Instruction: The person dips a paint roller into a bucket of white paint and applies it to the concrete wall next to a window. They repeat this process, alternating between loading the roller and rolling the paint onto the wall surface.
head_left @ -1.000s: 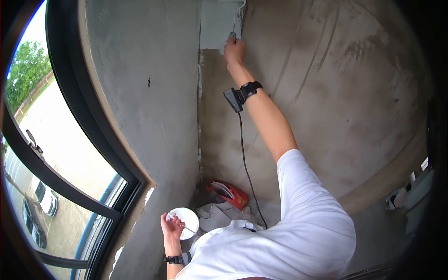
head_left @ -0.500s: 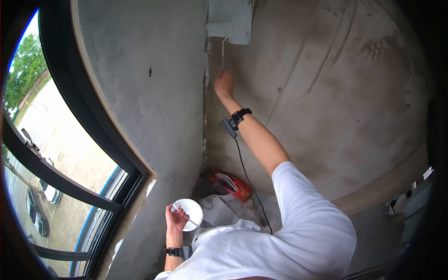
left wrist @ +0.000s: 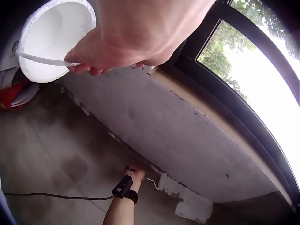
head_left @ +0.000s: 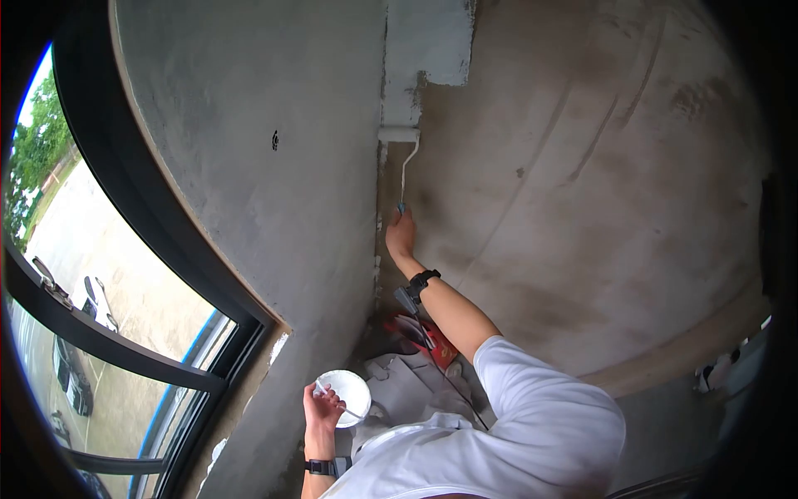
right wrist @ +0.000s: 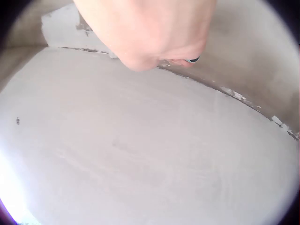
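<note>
My right hand [head_left: 401, 235] grips the handle of a paint roller, its arm stretched toward the brownish wall. The white roller head [head_left: 399, 134] lies across the wall right at the inner corner, below a pale painted patch [head_left: 428, 41]. In the right wrist view the back of that hand [right wrist: 154, 35] hides most of the roller; only the handle's end [right wrist: 193, 60] peeks out. Down by the window, my left hand [head_left: 322, 406] holds a round white bucket [head_left: 359, 387] by its bail handle [left wrist: 42, 59]. The bucket's inside looks white in the left wrist view.
A grey wall [head_left: 249, 191] meets the brownish wall at the corner. To the left is a dark-framed window [head_left: 179, 258]. On the floor lie a red bag [head_left: 440, 349] and greyish sheets [head_left: 399, 384]. A black cable [head_left: 453, 382] runs from the right wrist camera.
My right hand has come down along the corner with the roller. A narrow pale strip now extends below the painted patch. My left hand still holds the bucket.
</note>
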Available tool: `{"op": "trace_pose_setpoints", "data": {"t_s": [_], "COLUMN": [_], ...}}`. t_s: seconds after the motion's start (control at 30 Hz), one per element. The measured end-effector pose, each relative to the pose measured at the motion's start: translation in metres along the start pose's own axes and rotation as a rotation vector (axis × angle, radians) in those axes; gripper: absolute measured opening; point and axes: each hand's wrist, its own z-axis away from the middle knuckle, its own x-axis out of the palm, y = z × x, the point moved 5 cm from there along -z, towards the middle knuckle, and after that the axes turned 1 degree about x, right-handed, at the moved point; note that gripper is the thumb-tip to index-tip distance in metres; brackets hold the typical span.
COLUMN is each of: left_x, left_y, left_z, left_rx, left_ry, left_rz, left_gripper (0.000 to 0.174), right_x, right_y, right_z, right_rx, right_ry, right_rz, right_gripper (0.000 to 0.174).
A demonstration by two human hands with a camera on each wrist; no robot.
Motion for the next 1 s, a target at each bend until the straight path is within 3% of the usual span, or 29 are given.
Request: {"op": "trace_pose_setpoints", "data": {"t_s": [0.1, 0.23, 0.37, 0.43, 0.5, 0.57, 0.63, 0.73, 0.77, 0.83, 0.9, 1.0], "left_x": [0.002, 0.016, 0.036, 0.044, 0.05, 0.055, 0.068, 0.077, 0.08, 0.094, 0.104, 0.118], "left_y": [0.005, 0.01, 0.015, 0.019, 0.021, 0.02, 0.015, 0.007, 0.005, -0.002, -0.01, -0.024], "left_z": [0.002, 0.008, 0.01, 0.006, -0.001, -0.011, -0.015, -0.034, -0.04, -0.04, -0.043, -0.043], "left_rx": [0.009, 0.007, -0.008, 0.014, 0.001, -0.021, -0.039, -0.131, -0.128, -0.129, -0.155, -0.184], "left_ry": [-0.018, -0.034, -0.086, -0.064, -0.056, -0.089, -0.085, -0.249, -0.197, -0.237, -0.25, -0.278], "left_rz": [-0.027, -0.082, -0.129, -0.152, -0.177, -0.205, -0.267, -0.301, -0.309, -0.358, -0.386, -0.424], "left_gripper": [0.033, 0.031, 0.031, 0.031, 0.032, 0.032, 0.031, 0.032, 0.03, 0.03, 0.029, 0.03], "right_x": [0.009, -0.013, -0.056, -0.1, -0.134, -0.176, -0.209, -0.236, -0.239, -0.242, -0.237, -0.219], "right_y": [0.044, 0.059, 0.094, 0.092, 0.124, 0.108, 0.085, 0.071, 0.061, 0.05, 0.046, 0.052], "right_z": [0.022, 0.047, 0.079, 0.107, 0.144, 0.177, 0.202, 0.225, 0.227, 0.235, 0.24, 0.248], "right_rx": [0.178, 0.142, 0.033, 0.12, 0.207, 0.405, 0.439, 0.297, 0.198, 0.32, 0.095, 0.004], "right_ry": [-0.108, -0.084, -0.202, -0.409, -0.569, -0.792, -0.915, -1.018, -1.056, -1.102, -1.124, -1.162], "right_rz": [0.164, 0.176, 0.232, 0.266, 0.175, 0.12, 0.125, 0.182, 0.175, 0.22, 0.25, 0.271], "right_gripper": [0.034, 0.029, 0.034, 0.041, 0.034, 0.029, 0.025, 0.028, 0.029, 0.029, 0.026, 0.022]}}
